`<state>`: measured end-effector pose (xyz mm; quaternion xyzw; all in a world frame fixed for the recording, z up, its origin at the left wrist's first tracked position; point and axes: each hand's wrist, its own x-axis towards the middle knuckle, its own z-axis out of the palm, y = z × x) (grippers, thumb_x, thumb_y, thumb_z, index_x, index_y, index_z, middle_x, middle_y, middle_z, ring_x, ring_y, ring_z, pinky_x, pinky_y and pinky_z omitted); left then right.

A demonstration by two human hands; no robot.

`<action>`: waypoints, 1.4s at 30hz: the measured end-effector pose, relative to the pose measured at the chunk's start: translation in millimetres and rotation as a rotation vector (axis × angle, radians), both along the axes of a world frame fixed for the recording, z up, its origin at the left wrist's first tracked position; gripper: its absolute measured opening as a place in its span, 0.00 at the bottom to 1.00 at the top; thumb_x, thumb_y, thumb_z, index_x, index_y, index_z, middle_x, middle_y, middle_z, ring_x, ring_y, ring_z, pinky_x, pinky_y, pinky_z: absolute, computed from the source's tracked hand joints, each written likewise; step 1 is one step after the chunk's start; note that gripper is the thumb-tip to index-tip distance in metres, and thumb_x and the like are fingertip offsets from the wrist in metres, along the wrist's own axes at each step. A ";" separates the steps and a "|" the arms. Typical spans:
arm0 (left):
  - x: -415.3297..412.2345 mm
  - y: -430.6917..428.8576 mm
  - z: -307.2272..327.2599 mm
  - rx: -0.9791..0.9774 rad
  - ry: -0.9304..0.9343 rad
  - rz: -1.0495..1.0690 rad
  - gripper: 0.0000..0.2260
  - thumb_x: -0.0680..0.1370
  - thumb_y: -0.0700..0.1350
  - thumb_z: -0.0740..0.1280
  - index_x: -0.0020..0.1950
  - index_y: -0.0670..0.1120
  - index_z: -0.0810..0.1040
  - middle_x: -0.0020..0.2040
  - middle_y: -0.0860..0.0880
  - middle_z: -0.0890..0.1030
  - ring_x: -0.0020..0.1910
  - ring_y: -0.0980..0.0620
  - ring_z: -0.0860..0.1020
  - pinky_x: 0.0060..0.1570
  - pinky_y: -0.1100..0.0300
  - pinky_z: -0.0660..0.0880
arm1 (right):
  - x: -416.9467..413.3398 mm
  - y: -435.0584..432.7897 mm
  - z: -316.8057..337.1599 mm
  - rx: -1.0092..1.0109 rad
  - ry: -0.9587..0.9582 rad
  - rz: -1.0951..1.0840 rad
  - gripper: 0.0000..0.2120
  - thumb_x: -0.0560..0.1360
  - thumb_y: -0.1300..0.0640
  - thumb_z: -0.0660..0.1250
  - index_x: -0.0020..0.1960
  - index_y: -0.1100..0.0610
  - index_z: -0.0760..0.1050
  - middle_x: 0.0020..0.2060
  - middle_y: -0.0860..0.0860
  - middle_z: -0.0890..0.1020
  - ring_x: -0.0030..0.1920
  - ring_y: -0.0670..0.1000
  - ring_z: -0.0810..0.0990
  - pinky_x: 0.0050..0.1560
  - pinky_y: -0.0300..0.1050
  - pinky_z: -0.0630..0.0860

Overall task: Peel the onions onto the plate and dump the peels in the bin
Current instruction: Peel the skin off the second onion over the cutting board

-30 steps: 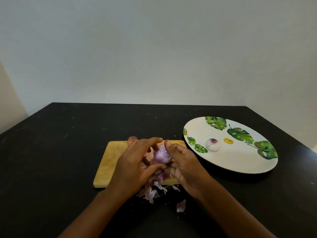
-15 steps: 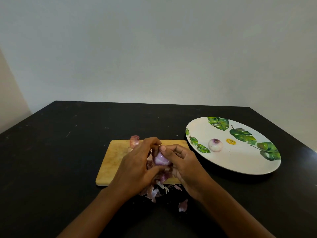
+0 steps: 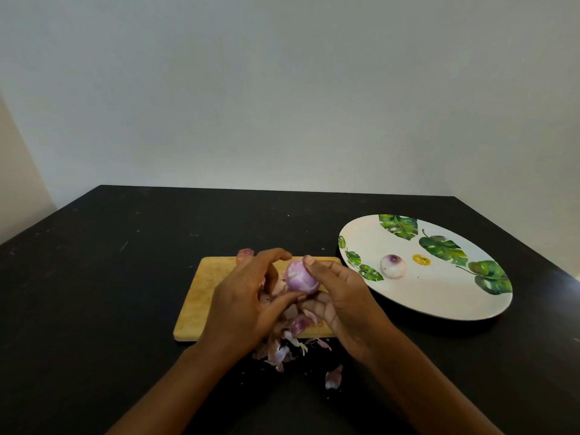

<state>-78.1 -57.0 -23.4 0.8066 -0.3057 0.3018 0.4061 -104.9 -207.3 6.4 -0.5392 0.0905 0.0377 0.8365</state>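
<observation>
Left hand [image 3: 248,296] has lifted its fingers off the small round purple-white onion [image 3: 299,279]; its thumb touches the underside, possibly pinching skin, can't tell. Right hand [image 3: 342,296] pinches it, thumb on top, over the tan wooden board [image 3: 201,293] so papery purple peels [image 3: 276,353] collect below. Leaf-print white plate [image 3: 439,296] waits alongside.

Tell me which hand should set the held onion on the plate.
Right. The right hand grips the onion on the side nearest the plate, which lies to the right; the left hand would probably have to cross over it.
</observation>
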 end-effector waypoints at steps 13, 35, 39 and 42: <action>6.4 3.1 -4.6 0.075 -0.263 0.046 0.13 0.73 0.54 0.67 0.55 0.49 0.77 0.46 0.51 0.73 0.45 0.58 0.70 0.44 0.68 0.70 | -0.2 1.3 -2.8 0.023 0.009 0.002 0.13 0.74 0.56 0.69 0.54 0.64 0.77 0.49 0.61 0.84 0.46 0.56 0.86 0.40 0.45 0.82; 9.4 7.1 -1.4 0.296 -0.205 -0.083 0.07 0.77 0.53 0.59 0.49 0.51 0.71 0.48 0.55 0.67 0.44 0.58 0.68 0.32 0.53 0.76 | -1.5 2.8 -4.4 -0.048 0.037 0.032 0.13 0.73 0.56 0.70 0.52 0.64 0.77 0.47 0.61 0.84 0.44 0.56 0.86 0.39 0.45 0.81; 7.6 6.2 -0.3 0.259 -0.221 -0.079 0.10 0.80 0.56 0.56 0.48 0.51 0.70 0.47 0.56 0.69 0.43 0.57 0.70 0.34 0.55 0.75 | 0.1 1.7 -3.2 0.065 0.061 0.025 0.16 0.74 0.56 0.70 0.56 0.66 0.76 0.50 0.63 0.83 0.46 0.57 0.86 0.38 0.45 0.82; 7.4 6.4 -2.7 0.157 -0.177 -0.091 0.05 0.78 0.51 0.61 0.46 0.51 0.70 0.43 0.58 0.71 0.40 0.59 0.71 0.41 0.56 0.74 | 1.9 0.0 -2.3 0.179 0.051 -0.008 0.17 0.76 0.56 0.68 0.58 0.67 0.75 0.52 0.64 0.82 0.48 0.58 0.85 0.41 0.46 0.82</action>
